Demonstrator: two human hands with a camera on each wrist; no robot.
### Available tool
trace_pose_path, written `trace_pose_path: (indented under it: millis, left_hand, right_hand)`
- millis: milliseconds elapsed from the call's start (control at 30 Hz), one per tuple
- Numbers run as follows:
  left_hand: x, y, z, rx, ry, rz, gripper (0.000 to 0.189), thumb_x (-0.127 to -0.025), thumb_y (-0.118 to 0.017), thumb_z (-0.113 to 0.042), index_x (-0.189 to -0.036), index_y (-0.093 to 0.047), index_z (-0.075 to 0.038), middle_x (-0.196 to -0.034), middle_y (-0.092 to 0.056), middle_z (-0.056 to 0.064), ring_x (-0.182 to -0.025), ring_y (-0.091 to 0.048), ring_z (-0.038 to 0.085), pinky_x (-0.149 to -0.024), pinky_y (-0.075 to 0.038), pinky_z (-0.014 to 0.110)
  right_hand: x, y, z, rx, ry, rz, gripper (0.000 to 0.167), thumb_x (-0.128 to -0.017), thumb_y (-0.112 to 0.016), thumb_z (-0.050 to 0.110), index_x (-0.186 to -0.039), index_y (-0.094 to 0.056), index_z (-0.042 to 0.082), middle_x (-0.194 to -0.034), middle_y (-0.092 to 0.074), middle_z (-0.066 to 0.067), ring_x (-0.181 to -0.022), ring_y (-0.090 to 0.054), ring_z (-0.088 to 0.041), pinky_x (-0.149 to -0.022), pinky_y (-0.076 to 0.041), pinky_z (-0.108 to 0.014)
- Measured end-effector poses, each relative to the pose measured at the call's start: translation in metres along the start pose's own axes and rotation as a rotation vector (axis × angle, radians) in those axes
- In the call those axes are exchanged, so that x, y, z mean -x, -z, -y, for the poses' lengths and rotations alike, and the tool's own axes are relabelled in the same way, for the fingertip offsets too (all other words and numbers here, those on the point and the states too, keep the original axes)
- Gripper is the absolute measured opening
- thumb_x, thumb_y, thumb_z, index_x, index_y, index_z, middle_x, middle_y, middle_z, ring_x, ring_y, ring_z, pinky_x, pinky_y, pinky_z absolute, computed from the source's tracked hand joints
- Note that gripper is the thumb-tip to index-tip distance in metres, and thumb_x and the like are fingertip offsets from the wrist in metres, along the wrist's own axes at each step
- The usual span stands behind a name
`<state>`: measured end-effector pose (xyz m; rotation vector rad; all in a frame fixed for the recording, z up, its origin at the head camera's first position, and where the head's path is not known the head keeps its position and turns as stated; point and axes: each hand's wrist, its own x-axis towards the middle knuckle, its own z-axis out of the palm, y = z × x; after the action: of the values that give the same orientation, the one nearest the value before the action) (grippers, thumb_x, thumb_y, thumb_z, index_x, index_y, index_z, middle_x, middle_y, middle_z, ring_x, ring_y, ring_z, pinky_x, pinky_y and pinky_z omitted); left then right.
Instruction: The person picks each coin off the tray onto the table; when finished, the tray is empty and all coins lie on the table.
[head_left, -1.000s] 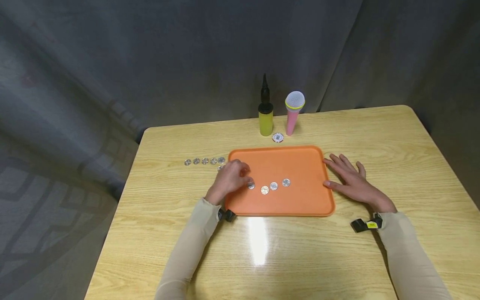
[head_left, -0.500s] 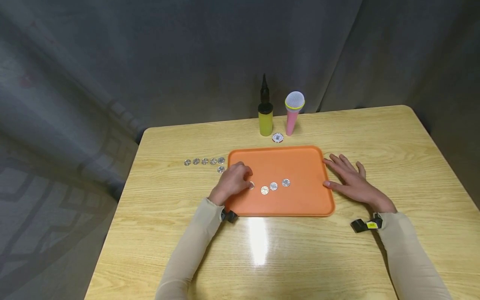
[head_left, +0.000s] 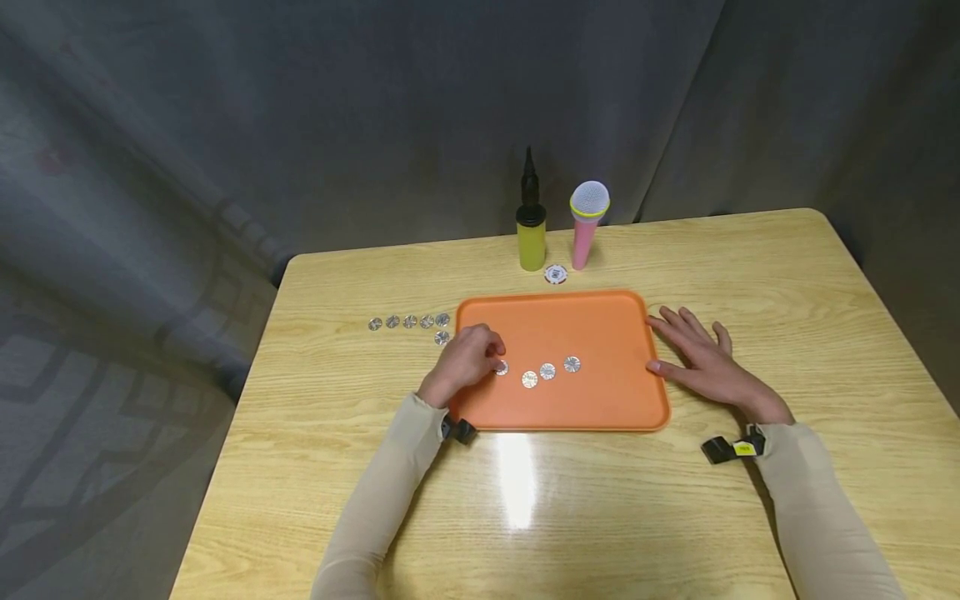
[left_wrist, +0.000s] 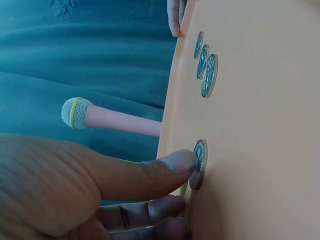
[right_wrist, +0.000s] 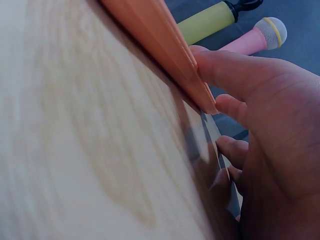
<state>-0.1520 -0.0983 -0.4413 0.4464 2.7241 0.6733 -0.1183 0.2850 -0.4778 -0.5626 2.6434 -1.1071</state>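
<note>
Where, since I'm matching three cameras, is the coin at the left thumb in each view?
Head: the coin is just right of and below centre, by the thumb of the left hand.
Left wrist: the coin is right of and below centre, partly behind the thumb tip.
Right wrist: not in it.
Shared landmark: the pink microphone, above and right of centre in head, left of centre in left wrist, upper right in right wrist.

A smooth, matt plastic tray (head_left: 592, 329) holds some coins (head_left: 547, 372) of shiny, patterned metal; more lie left of it. Beneath the tray, the surface (head_left: 300, 467) is smooth wood grain, glossy enough to reflect light. Beyond the tray stand a microphone (head_left: 585, 227), plastic-looking with a rough mesh head, a smooth plastic-looking pump (head_left: 532, 246), and matt cloth curtain (head_left: 420, 125).
</note>
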Motion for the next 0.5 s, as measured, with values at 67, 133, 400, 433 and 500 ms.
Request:
trace_pose_path:
  millis: [67,133,400,433,500]
  left_hand:
    - [0.0,0.0,0.0001,-0.004,-0.003,-0.001,0.008,-0.084,-0.079,-0.011,-0.091,-0.075,-0.007,-0.091,-0.066,0.006,-0.084,-0.06,0.018,-0.078,-0.051,0.031]
    - [-0.0001,0.0002,0.0002,-0.004,-0.004,-0.001,0.008,-0.085,-0.079,-0.011,-0.09,-0.075,-0.008,-0.091,-0.066,0.006,-0.084,-0.06,0.018,-0.078,-0.051,0.031]
    - [0.0024,0.0022,0.0007,-0.013,-0.007,0.017,0.018,-0.082,-0.082,-0.018,-0.095,-0.075,-0.008,-0.091,-0.065,0.004,-0.082,-0.058,0.017,-0.076,-0.049,0.031]
    - [0.0029,0.0025,0.0006,-0.015,-0.008,0.024,0.019,-0.082,-0.083,-0.019,-0.096,-0.075,-0.008,-0.091,-0.065,0.004,-0.082,-0.057,0.017,-0.075,-0.049,0.031]
    - [0.0037,0.0027,0.0004,-0.018,-0.008,0.039,0.02,-0.081,-0.083,-0.018,-0.097,-0.075,-0.009,-0.092,-0.064,0.004,-0.082,-0.057,0.017,-0.074,-0.048,0.03]
  right_hand:
    - [0.0,0.0,0.0001,0.002,0.0,0.0,0.075,-0.097,-0.063,0.028,-0.16,-0.024,0.015,-0.167,-0.011,-0.025,-0.155,0.006,-0.046,-0.111,0.018,-0.072]
    - [-0.0001,0.0,0.0004,0.003,-0.001,-0.002,0.075,-0.097,-0.063,0.028,-0.16,-0.025,0.015,-0.167,-0.011,-0.025,-0.155,0.006,-0.046,-0.111,0.018,-0.072]
    - [-0.0008,-0.0002,0.0013,0.008,0.002,-0.004,0.074,-0.097,-0.063,0.028,-0.159,-0.025,0.014,-0.167,-0.011,-0.026,-0.155,0.005,-0.047,-0.111,0.018,-0.072]
    - [-0.0009,-0.0002,0.0013,0.008,0.002,-0.003,0.074,-0.097,-0.063,0.028,-0.159,-0.025,0.014,-0.167,-0.011,-0.026,-0.155,0.005,-0.047,-0.111,0.018,-0.072]
    - [-0.0013,-0.0002,0.0011,0.01,0.003,-0.002,0.074,-0.097,-0.063,0.028,-0.159,-0.025,0.014,-0.167,-0.011,-0.026,-0.155,0.005,-0.047,-0.111,0.018,-0.072]
